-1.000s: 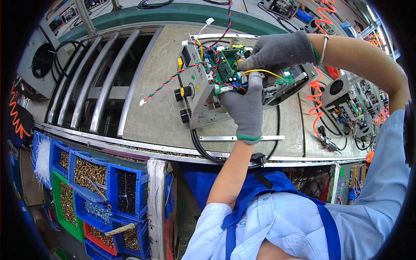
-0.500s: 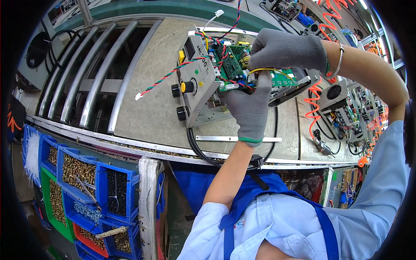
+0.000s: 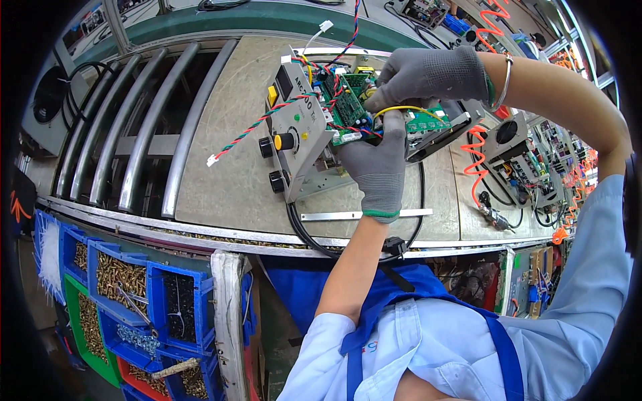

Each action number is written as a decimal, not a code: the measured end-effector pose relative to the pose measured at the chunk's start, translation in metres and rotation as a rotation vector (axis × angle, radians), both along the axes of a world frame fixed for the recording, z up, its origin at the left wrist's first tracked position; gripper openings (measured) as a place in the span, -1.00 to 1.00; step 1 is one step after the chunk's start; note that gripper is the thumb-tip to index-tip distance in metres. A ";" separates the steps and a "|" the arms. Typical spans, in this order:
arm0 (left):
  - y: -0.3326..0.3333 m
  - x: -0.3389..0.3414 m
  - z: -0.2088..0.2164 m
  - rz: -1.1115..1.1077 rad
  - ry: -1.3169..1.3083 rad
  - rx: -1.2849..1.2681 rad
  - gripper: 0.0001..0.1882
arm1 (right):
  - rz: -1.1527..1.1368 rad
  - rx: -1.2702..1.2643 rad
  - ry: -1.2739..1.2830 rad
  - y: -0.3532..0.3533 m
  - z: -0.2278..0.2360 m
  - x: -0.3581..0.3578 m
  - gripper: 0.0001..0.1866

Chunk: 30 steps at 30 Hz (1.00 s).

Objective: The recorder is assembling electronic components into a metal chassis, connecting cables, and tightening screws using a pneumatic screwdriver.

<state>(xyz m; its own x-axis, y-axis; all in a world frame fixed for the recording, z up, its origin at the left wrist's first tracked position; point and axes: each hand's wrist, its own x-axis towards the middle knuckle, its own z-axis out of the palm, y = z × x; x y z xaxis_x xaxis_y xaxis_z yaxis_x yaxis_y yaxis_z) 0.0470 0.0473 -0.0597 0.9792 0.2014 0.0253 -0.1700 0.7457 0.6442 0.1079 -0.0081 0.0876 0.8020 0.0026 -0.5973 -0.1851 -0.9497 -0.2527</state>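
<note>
Nearest us, at the bottom of the frame, we see a light blue shirt [image 3: 435,334] and a blue apron [image 3: 418,277]. At lower left sit blue bins [image 3: 127,314] and a green bin [image 3: 101,364], several with brass screws [image 3: 120,275]. Past the table's front edge, a flat metal strip [image 3: 328,216] lies on the table [image 3: 234,167] at the centre, and a black cable [image 3: 302,230] hangs over that edge

The opened device [image 3: 309,150] stands at upper centre, grey front panel facing left, with a yellow-capped knob [image 3: 285,142]. Our left hand [image 3: 376,164], grey-gloved, reaches into it from below; its fingertips are partly hidden, so we cannot tell whether they grip anything. Our gloved right hand [image 3: 435,79] comes from the right, fingers curled in narrowly above the green circuit boards [image 3: 349,110]; we cannot tell what they hold. A yellow wire [image 3: 409,108] arcs rightward from where the hands meet

Farther out, metal rollers [image 3: 130,190] fill the upper left, an orange coiled hose [image 3: 475,164] hangs at right beside another open unit [image 3: 511,150], and a green strip [image 3: 267,28] crosses the top
</note>
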 end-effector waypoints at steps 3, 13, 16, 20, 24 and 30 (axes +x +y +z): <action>-0.005 0.005 -0.008 0.091 -0.053 0.117 -0.46 | -0.254 0.056 0.148 -0.006 0.001 0.002 -0.49; -0.013 0.001 -0.017 0.120 0.034 0.052 -0.44 | -0.333 0.458 0.327 -0.023 -0.016 -0.003 -0.67; -0.018 0.002 -0.022 0.126 0.051 0.118 -0.63 | -0.362 0.497 0.221 -0.024 -0.023 -0.012 -0.67; -0.011 0.001 -0.015 0.216 0.122 0.142 -0.69 | -0.211 0.621 0.401 -0.039 -0.037 0.005 -0.70; 0.007 0.005 -0.012 -0.058 0.210 0.100 -0.64 | -0.359 0.531 0.532 -0.030 -0.027 0.014 -0.86; 0.003 0.014 -0.033 -0.149 0.175 -0.029 -0.41 | -0.173 0.560 0.549 -0.032 -0.047 0.026 -0.77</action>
